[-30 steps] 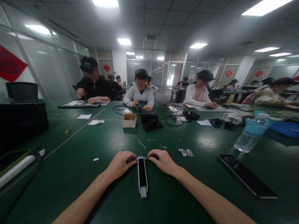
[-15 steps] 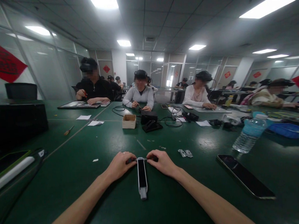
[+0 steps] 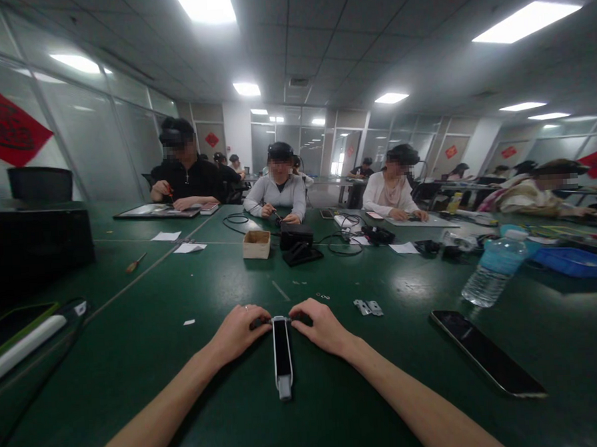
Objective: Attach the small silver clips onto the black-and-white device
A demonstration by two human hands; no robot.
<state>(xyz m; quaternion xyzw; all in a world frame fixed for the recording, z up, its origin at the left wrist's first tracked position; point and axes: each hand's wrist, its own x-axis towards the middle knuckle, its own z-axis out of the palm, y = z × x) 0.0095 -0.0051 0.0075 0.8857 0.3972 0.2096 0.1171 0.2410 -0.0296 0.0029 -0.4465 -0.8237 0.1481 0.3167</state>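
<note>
A long, narrow device [image 3: 282,351] with a black face, a pale frame and a grey tab at its near end lies on the green table in front of me. My left hand [image 3: 241,331] pinches at the left side of its far end. On the opposite side, my right hand [image 3: 318,324] has thumb and forefinger closed at the same end. A bit of metal shows between the fingertips and the frame; its exact shape is too small to tell. Two small metal plates [image 3: 367,307] lie to the right of my right hand, and several tiny rings [image 3: 323,296] lie beyond it.
A dark phone [image 3: 485,352] and a water bottle [image 3: 494,270] are at the right, near a blue tray [image 3: 578,261]. Farther off stand a small wooden box [image 3: 256,244] and a black case [image 3: 296,237]. A brush [image 3: 135,263] lies left. Co-workers sit across the table.
The view has shifted slightly. My right fingertips sit a little closer to the device; my left hand keeps its place. A co-worker at the right has moved their hands.
</note>
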